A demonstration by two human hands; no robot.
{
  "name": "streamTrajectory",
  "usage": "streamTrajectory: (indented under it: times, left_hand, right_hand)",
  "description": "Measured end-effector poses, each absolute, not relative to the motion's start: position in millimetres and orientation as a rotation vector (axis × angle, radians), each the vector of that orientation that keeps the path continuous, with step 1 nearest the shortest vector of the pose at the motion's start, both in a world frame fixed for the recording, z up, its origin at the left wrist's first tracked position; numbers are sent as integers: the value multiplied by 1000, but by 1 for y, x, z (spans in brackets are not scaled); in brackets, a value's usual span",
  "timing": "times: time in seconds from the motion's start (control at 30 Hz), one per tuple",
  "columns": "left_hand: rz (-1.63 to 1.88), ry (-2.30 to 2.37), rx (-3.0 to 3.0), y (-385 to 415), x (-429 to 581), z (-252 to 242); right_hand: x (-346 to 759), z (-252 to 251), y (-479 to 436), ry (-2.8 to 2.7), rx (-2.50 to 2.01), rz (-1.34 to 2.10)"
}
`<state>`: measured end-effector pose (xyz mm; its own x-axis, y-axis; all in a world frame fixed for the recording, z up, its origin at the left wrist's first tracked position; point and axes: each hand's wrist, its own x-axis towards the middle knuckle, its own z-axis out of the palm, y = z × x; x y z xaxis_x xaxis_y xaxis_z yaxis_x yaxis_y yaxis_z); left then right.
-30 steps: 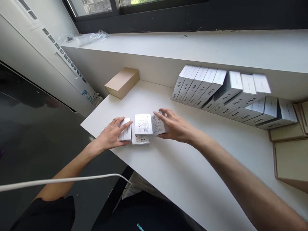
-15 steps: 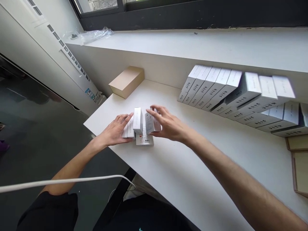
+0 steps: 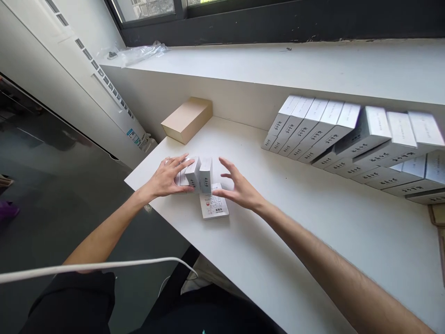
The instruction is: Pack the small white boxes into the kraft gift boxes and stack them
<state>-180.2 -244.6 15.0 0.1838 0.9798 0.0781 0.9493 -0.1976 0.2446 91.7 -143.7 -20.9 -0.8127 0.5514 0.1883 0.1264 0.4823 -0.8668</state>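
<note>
My left hand is closed around a short row of small white boxes, thumb on the near side and fingers on the far side. Two of the boxes stand taller at the row's right end: an inner white box leaning slightly, and an outer white box standing upright. Just right of them my right hand is open, thumb and fingers spread, with nothing held. A flat white printed box lies below its thumb; whether the thumb touches it I cannot tell.
A beige box lies near the back wall. Many white boxes are stacked in rows at the right of the white table. A white cable crosses the lower left. Clear plastic lies on the sill.
The small white box that my right hand was holding now stands upright beside the row. My right hand has let go and opened. The view has shifted slightly.
</note>
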Motion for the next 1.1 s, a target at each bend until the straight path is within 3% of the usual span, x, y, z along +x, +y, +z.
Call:
streamTrajectory:
  times: [0.23,0.37,0.53,0.8,1.1]
  left_hand:
    - [344,1873,2338,-244,-179,14]
    - [343,1874,2334,-245,-181,13]
    - [339,1841,2395,-245,-172,12]
    - [344,1895,2402,-241,-151,11]
    - [599,1398,2619,-288,-40,-10]
  right_hand:
    - [111,-49,-180,-2646,-506,800]
    - [139,-24,-169,-2735,-558,732]
    - [142,18,-129,-2868,-809,298]
    - [70,1,-131,-2748,-654,776]
    - [225,-19,-255,-2447,-966,766]
